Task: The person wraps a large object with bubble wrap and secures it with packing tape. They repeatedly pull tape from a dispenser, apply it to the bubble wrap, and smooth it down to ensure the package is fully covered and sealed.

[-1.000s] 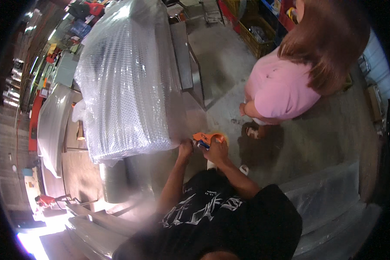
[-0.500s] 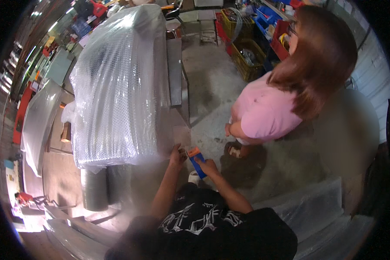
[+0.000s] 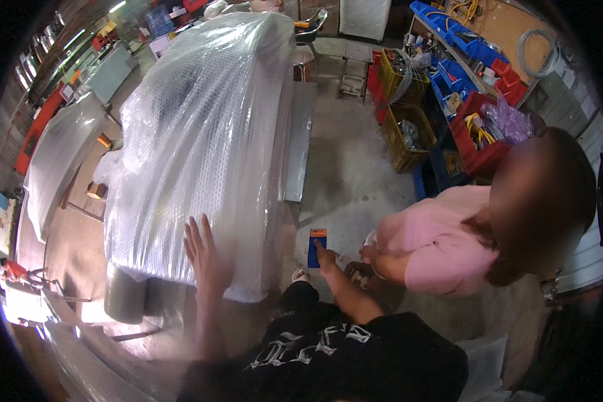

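From my view the bubble-wrapped bulk (image 3: 201,134) looks fully covered on top and sides; its lower edge seems unsecured. My left hand (image 3: 208,258) lies flat on the wrap, fingers spread, gripping nothing; my right hand (image 3: 328,258) pinches a blue-and-orange tool (image 3: 317,246) just beside it
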### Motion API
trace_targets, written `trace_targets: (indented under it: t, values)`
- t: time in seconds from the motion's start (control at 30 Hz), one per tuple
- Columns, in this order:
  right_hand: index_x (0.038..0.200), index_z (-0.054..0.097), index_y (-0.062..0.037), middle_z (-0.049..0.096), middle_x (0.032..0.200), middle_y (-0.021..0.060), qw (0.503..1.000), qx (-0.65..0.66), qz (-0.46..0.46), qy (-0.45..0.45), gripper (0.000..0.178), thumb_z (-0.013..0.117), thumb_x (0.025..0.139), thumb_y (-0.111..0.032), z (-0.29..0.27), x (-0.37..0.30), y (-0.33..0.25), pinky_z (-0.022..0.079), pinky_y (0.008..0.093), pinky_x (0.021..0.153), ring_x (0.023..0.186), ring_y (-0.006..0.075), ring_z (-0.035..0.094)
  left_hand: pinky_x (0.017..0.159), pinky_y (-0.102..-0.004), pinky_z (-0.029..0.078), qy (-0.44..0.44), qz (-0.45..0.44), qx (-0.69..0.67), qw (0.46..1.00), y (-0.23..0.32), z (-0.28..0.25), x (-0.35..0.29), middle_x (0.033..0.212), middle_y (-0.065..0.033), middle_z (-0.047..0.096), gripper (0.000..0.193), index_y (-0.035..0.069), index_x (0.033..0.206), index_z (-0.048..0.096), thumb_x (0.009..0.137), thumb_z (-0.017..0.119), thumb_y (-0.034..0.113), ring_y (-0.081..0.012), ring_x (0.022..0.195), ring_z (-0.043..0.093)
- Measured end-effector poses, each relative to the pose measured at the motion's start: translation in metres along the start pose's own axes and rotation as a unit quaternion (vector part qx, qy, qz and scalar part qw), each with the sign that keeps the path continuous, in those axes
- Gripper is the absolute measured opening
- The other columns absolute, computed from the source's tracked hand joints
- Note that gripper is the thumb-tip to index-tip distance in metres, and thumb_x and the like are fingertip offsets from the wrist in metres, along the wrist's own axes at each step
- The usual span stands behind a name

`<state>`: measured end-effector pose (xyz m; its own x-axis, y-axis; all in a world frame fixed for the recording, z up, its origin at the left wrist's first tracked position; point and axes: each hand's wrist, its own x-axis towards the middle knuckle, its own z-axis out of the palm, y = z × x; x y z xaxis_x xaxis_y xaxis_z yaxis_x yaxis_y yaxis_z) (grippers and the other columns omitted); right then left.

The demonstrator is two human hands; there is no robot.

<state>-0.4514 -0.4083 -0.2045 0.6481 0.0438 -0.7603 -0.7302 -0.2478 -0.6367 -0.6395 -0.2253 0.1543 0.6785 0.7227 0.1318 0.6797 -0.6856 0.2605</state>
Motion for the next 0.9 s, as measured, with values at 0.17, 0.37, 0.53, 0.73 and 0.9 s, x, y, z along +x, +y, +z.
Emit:
trace_targets:
  t: [0.17,0.37,0.53,0.73,0.9]
  values:
    - [0.124,0.058,0.0143,0.066,0.118,0.0257,0.999,-0.018,0.017,0.045,0.086,0.074,0.083,-0.061,0.013,0.098,-0.041,0.052,0.0518,0.084,0.103,0.0362,0.066,0.122,-0.0579,0.013,0.026,-0.002,-0.028,0.999,-0.01,0.023,0.008,0.164,-0.0255,0.014,0.09,0.009,0.16,0.021,0.09,0.067,0.043,-0.0444,0.153,0.012]
    - [0.117,0.062,0.0135,0.069,0.112,0.026,0.989,0.004,0.023,0.147,0.093,0.07,0.079,-0.071,0.009,0.145,-0.091,0.053,0.0506,0.083,0.099,0.0389,0.068,0.122,-0.0598,0.011,-0.02,-0.037,-0.044,0.998,-0.011,0.018,0.017,0.167,-0.0198,0.011,0.087,0.016,0.162,0.021,0.094,0.054,0.061,-0.0414,0.153,0.01]
    - [0.111,0.066,0.0124,0.07,0.103,0.0227,0.974,-0.105,0.045,0.197,0.089,0.066,0.081,-0.072,-0.001,0.186,-0.133,0.053,0.0465,0.081,0.09,0.0349,0.069,0.12,-0.0628,0.01,-0.047,-0.061,-0.073,0.994,-0.009,0.02,0.019,0.167,-0.0202,0.01,0.091,0.019,0.162,0.02,0.093,0.047,0.071,-0.0418,0.154,0.009]
    - [0.131,0.055,0.0089,0.066,0.119,0.0165,0.985,0.047,0.111,0.125,0.082,0.074,0.083,-0.055,-0.014,0.256,-0.153,0.052,0.0426,0.091,0.104,0.0282,0.066,0.119,-0.0617,0.012,-0.039,-0.067,-0.073,0.994,0.001,0.015,0.024,0.166,-0.0245,0.012,0.094,0.014,0.161,0.022,0.093,0.045,0.073,-0.0458,0.152,0.011]
    - [0.127,0.058,0.0061,0.067,0.118,0.0153,0.973,0.172,0.102,0.118,0.078,0.075,0.083,-0.056,-0.012,0.285,-0.175,0.054,0.0448,0.087,0.095,0.0282,0.068,0.119,-0.0601,0.013,-0.057,-0.071,-0.086,0.992,0.007,0.01,0.028,0.165,-0.0264,0.014,0.092,0.012,0.16,0.024,0.093,0.045,0.071,-0.046,0.152,0.013]
